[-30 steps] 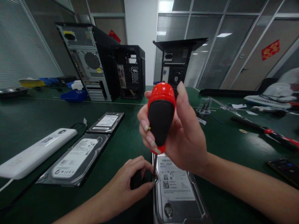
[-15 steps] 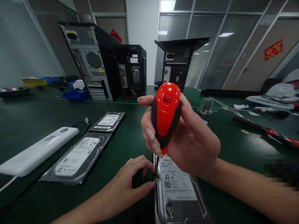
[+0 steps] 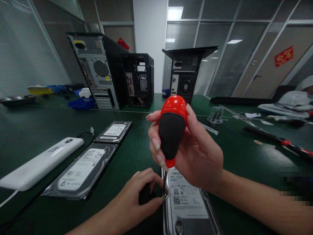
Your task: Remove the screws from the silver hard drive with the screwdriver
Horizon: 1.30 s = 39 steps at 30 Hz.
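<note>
A hard drive (image 3: 188, 209) with a white label lies on the green table at the lower middle. My right hand (image 3: 193, 147) is wrapped round the handle of a red and black screwdriver (image 3: 172, 133), held upright with its shaft pointing down. The tip meets the left edge of the drive, near a screw too small to make out clearly. My left hand (image 3: 144, 192) is curled beside that edge, thumb and index finger closed around the screwdriver's tip.
Two bagged drives (image 3: 80, 169) and a white power bank (image 3: 44, 163) lie at left. Computer cases (image 3: 112, 71) stand at the back, with a blue tray (image 3: 81, 103) beside them. A clear cup (image 3: 216, 115) and a red-black tool (image 3: 293, 148) lie at right.
The screwdriver handle has turned in my right hand, so a black grip panel now faces the camera instead of a red one. The whole view has shifted slightly.
</note>
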Tool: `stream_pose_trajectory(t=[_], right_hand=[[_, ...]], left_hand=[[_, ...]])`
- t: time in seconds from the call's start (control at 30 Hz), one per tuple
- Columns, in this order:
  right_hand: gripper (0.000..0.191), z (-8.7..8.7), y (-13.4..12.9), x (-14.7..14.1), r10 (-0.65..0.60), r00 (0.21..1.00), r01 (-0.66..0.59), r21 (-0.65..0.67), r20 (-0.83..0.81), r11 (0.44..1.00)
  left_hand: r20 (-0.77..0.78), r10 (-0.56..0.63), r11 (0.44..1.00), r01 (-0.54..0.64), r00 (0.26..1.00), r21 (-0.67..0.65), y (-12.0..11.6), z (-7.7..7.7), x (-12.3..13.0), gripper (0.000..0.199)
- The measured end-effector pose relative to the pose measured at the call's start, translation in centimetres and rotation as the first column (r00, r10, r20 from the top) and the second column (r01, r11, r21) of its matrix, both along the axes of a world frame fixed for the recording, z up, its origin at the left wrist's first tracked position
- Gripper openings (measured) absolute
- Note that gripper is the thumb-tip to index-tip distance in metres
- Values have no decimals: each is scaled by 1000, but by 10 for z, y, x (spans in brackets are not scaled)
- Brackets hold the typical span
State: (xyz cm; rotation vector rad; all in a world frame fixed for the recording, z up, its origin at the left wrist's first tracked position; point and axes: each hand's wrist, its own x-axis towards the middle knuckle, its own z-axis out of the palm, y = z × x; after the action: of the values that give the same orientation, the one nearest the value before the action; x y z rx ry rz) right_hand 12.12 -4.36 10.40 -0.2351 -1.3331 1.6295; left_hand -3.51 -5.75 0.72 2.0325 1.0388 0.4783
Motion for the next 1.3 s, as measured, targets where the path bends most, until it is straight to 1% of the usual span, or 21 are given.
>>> stream_pose_trajectory(t=[0.07,0.13,0.23,0.37,0.5,0.57,0.7,0.83,0.9,0.97,1.03,1.1,1.17,1.23,1.3], right_hand=[[39,0,0,-1,2,1000,-2,2,-17,1000],[32,-1,0,-1,4,999,-3,17,-44,1000],[26,-3,0,-3,-26,999,27,8,-42,1000],[27,-5,1,-4,-4,999,5,23,-44,1000],[39,-3,1,-6,23,998,-21,34,-57,999],[40,-3,1,-7,27,997,-26,16,-76,1000],[27,-6,5,-7,13,992,-17,-30,-128,999],[23,-10,10,-6,-11,994,7,-29,-110,1000],[26,-10,11,-6,-34,994,33,-7,-104,999],[36,-9,10,-5,-46,995,46,1,-93,999],[42,-7,10,-5,-26,996,26,-5,-85,1000],[44,-6,10,-6,5,995,-6,-8,-95,1000],[39,-6,11,-7,10,994,-11,-4,-110,1000],[30,-7,12,-7,-4,994,3,-9,-106,1000],[25,-7,13,-8,-21,995,19,-23,-95,1000]], left_hand=[[1,10,1000,-10,1000,-4,0,-1,-1,18],[-1,20,1000,-20,1000,-7,-1,-4,-2,21],[1,30,1000,-30,1000,1,-1,-5,-2,23],[-5,23,1000,-23,1000,-2,-1,-4,-1,23],[1,7,1000,-7,1000,-3,0,-3,-1,25],[2,7,1000,-7,1000,-2,0,-3,-1,24],[-2,5,1000,-5,1000,-5,0,-2,0,22],[-10,-4,1000,4,1000,-5,0,2,1,15],[-11,-7,1000,7,1000,-1,0,2,1,13],[-11,-8,1000,8,1000,-1,0,3,2,12],[-14,-7,1000,7,1000,-2,0,2,2,12],[-15,-5,1000,5,1000,-2,-1,2,2,13],[-15,-6,1000,6,1000,-6,-1,1,1,13],[-14,-9,1000,9,1000,-6,-1,1,1,13],[-14,-13,1000,13,1000,-5,-1,2,1,13]])
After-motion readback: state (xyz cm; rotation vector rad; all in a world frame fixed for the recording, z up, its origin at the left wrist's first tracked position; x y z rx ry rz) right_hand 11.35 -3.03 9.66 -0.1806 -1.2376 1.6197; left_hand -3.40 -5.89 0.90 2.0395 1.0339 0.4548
